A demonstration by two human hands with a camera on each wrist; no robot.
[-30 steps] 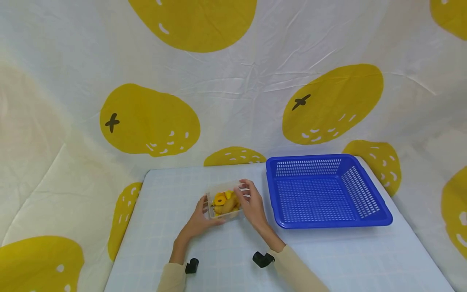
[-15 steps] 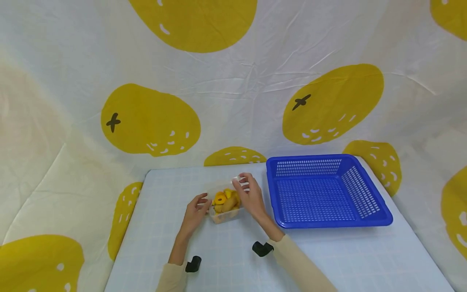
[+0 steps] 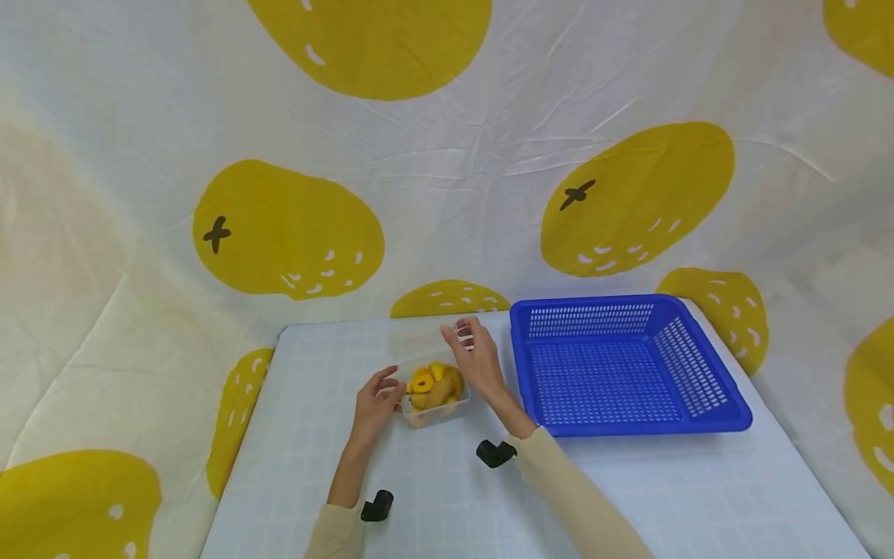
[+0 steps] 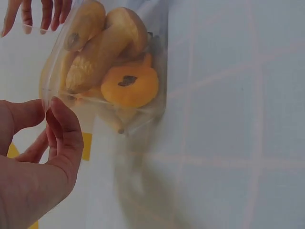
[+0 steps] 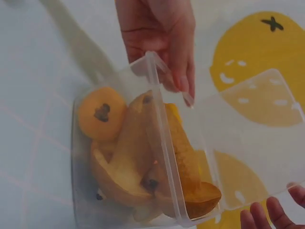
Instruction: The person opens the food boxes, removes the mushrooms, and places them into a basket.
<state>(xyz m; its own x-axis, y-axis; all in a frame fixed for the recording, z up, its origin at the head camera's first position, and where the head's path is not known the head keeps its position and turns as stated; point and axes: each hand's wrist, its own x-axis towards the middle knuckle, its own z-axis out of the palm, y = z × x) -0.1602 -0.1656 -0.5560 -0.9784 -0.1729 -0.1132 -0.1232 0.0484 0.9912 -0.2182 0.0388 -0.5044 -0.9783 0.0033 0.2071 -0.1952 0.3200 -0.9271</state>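
Observation:
A clear plastic food container (image 3: 438,413) stands on the table, filled with yellow-brown rounded pieces (image 4: 93,62). Among them is an orange round piece (image 4: 129,85) with a dark centre; their kind is unclear. At the container's near left corner, my left hand (image 3: 373,411) pinches the rim between thumb and fingertips, as the left wrist view shows. The translucent lid (image 5: 250,143) is lifted off the contents and leans up behind the container. My right hand (image 3: 476,361) holds the lid by its right edge, with only the fingertips showing in the right wrist view.
A blue plastic basket (image 3: 531,388) with slotted sides stands right of the container, close to my right forearm. Behind the table (image 3: 314,349) hangs a white cloth (image 3: 447,210) with large yellow fruit prints. Dark mounts sit at both wrists.
My right hand has moved up and away, swinging the lid back from the container. My left hand has shifted slightly left and now pinches the corner instead of spanning the side.

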